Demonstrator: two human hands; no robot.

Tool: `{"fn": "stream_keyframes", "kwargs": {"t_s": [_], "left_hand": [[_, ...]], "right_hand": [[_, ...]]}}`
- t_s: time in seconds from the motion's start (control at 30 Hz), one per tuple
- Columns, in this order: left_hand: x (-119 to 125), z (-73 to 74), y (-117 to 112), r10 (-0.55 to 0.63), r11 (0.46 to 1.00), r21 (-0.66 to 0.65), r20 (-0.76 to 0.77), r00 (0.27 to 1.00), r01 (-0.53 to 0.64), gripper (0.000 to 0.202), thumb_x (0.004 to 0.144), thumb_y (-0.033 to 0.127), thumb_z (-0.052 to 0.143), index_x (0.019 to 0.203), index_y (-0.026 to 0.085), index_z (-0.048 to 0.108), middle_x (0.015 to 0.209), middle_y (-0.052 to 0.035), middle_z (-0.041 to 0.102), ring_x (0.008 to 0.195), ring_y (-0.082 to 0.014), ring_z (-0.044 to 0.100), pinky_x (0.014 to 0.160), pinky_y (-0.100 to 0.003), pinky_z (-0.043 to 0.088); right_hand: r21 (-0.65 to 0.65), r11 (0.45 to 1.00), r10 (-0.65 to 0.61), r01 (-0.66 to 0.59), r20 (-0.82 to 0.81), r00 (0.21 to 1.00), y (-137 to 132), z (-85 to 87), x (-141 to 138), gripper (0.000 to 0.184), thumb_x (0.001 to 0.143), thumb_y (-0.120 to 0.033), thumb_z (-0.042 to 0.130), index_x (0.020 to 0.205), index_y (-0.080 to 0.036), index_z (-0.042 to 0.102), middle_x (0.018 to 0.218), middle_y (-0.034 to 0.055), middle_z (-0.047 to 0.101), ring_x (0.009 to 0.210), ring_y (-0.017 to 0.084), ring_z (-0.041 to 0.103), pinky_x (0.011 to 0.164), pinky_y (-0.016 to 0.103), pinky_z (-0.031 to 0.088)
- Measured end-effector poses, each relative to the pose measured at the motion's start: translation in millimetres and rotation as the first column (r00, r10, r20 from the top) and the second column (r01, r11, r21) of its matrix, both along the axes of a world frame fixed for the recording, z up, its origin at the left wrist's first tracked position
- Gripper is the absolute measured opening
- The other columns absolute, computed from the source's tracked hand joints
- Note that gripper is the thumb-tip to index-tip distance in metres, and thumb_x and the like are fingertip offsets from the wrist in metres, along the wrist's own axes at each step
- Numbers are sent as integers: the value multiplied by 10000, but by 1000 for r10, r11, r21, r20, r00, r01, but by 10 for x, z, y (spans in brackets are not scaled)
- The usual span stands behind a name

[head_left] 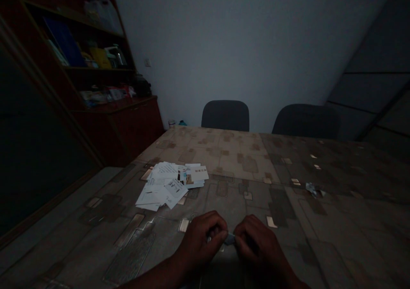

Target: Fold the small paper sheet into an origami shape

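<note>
My left hand [202,237] and my right hand [256,242] rest close together on the table [243,169] near its front edge. Both have their fingers curled and pinch a small pale piece of paper [229,238] between them. Most of that piece is hidden by the fingers. A loose pile of white paper cards [171,184] lies on the table ahead and to the left of my left hand.
A small crumpled scrap [314,189] lies to the right. Two dark chairs [225,115] [306,121] stand at the far side. A wooden shelf unit [96,66] with assorted items fills the left wall. The room is dim.
</note>
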State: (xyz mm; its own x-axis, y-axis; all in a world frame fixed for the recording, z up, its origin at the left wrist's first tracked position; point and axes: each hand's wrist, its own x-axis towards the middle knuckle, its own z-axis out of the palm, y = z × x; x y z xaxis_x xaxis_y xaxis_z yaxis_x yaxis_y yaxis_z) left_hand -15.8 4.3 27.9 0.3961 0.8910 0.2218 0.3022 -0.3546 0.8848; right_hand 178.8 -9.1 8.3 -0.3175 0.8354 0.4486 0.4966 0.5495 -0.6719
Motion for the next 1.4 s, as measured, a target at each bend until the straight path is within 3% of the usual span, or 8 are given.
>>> {"fn": "stream_keyframes", "kwargs": {"t_s": [0.17, 0.3, 0.47, 0.6, 0.77, 0.9, 1.13, 1.4], "left_hand": [[36, 50, -15, 72, 979, -194, 90, 993, -53, 261, 640, 162, 710, 885, 175, 620, 682, 34, 582, 652, -144, 545, 613, -222, 400], [47, 27, -25, 71, 995, -73, 54, 996, -67, 159, 659, 118, 687, 802, 169, 638, 673, 23, 583, 644, -142, 564, 613, -221, 406], [19, -29, -2, 87, 951, 301, -63, 994, -64, 80, 811, 154, 607, 731, 161, 615, 666, -17, 604, 614, -143, 565, 579, -227, 392], [-17, -53, 8, 110, 770, 636, -218, 970, 56, 110, 870, 122, 541, 798, 170, 609, 704, -36, 652, 631, -156, 560, 606, -261, 382], [-17, -73, -6, 245, 621, 769, -371, 896, 149, 173, 902, 121, 508, 762, 187, 587, 650, -13, 626, 582, -156, 499, 563, -289, 294], [-1, -101, -9, 234, 653, 734, -431, 871, 188, 214, 928, 142, 498, 734, 186, 575, 655, -9, 613, 605, -158, 502, 573, -292, 285], [-26, -127, -22, 59, 815, 547, -410, 910, 193, 244, 982, 289, 448, 838, 175, 608, 748, -36, 634, 692, -176, 554, 616, -283, 352], [10, -155, 2, 69, 800, 555, -462, 884, 228, 148, 921, 226, 546, 799, 182, 617, 770, -29, 632, 706, -171, 541, 620, -287, 344]], "right_hand": [[-329, 944, -100, 23, -219, 971, 6, 67, 34, 206, 898, -356, 515, 777, -201, 577, 680, -10, 582, 639, 154, 547, 568, 236, 379], [-360, 932, -64, -43, -280, 958, 8, 32, 30, 225, 895, -382, 521, 784, -198, 587, 682, -9, 593, 638, 156, 558, 563, 238, 381], [-38, 999, -19, 14, -120, 993, 1, 33, 0, 90, 889, -222, 536, 814, -213, 584, 768, 2, 613, 729, 167, 571, 683, 273, 401], [268, 963, -35, 20, 50, 998, -28, 84, -41, 57, 925, -219, 529, 889, -206, 571, 794, 24, 629, 738, 183, 550, 715, 313, 371], [409, 912, -118, 22, 211, 970, -18, 59, -57, 237, 977, -184, 437, 787, -203, 577, 687, 25, 611, 650, 178, 497, 654, 322, 309], [439, 899, -141, 4, 280, 950, 22, -11, -27, 298, 979, -186, 419, 722, -201, 570, 641, 22, 580, 637, 174, 466, 649, 327, 281], [423, 902, -87, -87, 374, 923, 36, -103, 88, 298, 913, -74, 431, 674, -198, 557, 636, 17, 572, 650, 172, 434, 643, 320, 267], [343, 931, -23, -126, 401, 916, 30, -87, 169, 279, 919, -53, 444, 732, -204, 585, 706, 15, 616, 700, 168, 458, 664, 313, 285]]}}
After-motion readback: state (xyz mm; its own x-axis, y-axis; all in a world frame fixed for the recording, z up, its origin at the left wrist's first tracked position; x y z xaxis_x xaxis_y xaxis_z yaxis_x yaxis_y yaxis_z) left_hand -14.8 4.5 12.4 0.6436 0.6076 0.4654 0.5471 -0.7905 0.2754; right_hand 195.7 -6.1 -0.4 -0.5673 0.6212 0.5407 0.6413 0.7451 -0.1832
